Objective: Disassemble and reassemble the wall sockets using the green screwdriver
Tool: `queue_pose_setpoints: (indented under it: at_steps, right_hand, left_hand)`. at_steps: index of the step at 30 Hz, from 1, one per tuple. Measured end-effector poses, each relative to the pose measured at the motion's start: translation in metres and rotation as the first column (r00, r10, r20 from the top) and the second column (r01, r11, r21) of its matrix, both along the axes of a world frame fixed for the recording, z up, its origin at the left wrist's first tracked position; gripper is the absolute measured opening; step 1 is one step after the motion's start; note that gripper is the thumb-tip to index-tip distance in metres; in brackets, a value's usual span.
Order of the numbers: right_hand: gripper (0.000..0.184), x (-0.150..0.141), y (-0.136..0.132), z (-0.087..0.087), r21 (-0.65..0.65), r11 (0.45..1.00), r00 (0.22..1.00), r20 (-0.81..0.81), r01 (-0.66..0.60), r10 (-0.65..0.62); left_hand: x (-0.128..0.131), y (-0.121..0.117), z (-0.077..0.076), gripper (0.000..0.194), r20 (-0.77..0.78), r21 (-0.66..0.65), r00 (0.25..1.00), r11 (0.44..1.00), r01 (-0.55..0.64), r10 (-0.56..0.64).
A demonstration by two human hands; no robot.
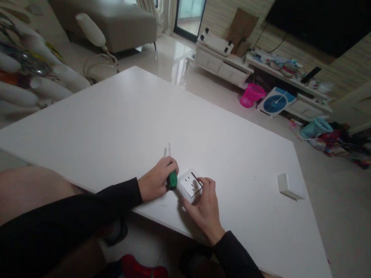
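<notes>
Left hand [157, 179] closed around green-handled screwdriver [172, 180], fingers clamped on handle, metal shaft pointing away from person, toward far side of table [132, 122]. White wall socket [191, 186] at near edge area of table, just right of screwdriver handle, slotted face up. Right hand [206, 206] at socket's right side: thumb at near side, fingers curled over right edge, grip clamped on it. Socket lies between two hands. White box-shaped piece [291, 186] well apart, near table's right edge.
</notes>
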State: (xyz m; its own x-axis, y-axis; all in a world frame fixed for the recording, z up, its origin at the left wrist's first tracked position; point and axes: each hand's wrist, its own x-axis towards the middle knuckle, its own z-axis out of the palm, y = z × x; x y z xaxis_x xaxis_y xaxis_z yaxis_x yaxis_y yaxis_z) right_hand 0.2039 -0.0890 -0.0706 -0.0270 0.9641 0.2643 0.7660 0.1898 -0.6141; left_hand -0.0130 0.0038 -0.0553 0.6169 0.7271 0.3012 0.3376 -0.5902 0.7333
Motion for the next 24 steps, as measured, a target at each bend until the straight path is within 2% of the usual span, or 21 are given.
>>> queue_pose_setpoints:
  at_steps: [3,6,9,11,14,17,19,22,24]
  right_hand:
    - [0.065,-0.001,0.000,0.004,0.063,0.998,1.000,-0.010,-0.020,0.021]
    - [0.060,0.010,0.006,0.015,0.109,0.994,1.000,-0.027,-0.006,0.009]
    - [0.048,0.039,0.019,0.025,0.148,0.982,0.993,-0.011,0.114,-0.114]
    - [0.047,0.064,0.029,0.026,0.182,0.961,0.973,0.053,0.210,-0.223]
    - [0.052,0.093,0.039,0.016,0.089,0.964,0.944,0.199,0.249,-0.262]
    - [0.053,0.103,0.042,0.003,-0.058,0.965,0.926,0.303,0.255,-0.226]
    - [0.054,0.101,0.043,-0.003,-0.110,0.963,0.926,0.319,0.247,-0.201]
    - [0.057,0.095,0.044,-0.005,-0.128,0.967,0.932,0.320,0.218,-0.168]
    - [0.054,0.090,0.044,0.001,-0.063,0.981,0.937,0.311,0.185,-0.156]
  left_hand:
    - [0.000,0.001,-0.002,0.040,0.002,0.011,1.000,1.000,-0.004,0.004]
    - [-0.001,0.002,-0.005,0.041,0.034,0.048,0.999,0.999,-0.021,0.020]
    - [-0.001,0.003,-0.005,0.044,0.067,0.089,0.997,0.995,-0.034,0.028]
    - [-0.002,0.002,-0.004,0.044,0.084,0.110,0.996,0.993,-0.039,0.030]
    - [-0.003,0.002,-0.002,0.037,0.109,0.149,0.994,0.988,-0.031,0.015]
    - [-0.006,-0.001,0.000,0.029,0.117,0.210,0.991,0.977,0.042,-0.068]
    - [-0.006,-0.003,0.002,0.024,0.119,0.274,0.982,0.955,0.112,-0.149]
    - [-0.003,-0.008,0.003,0.022,0.111,0.385,0.954,0.897,0.218,-0.279]
    - [0.002,-0.013,0.001,0.023,0.092,0.460,0.920,0.836,0.301,-0.382]
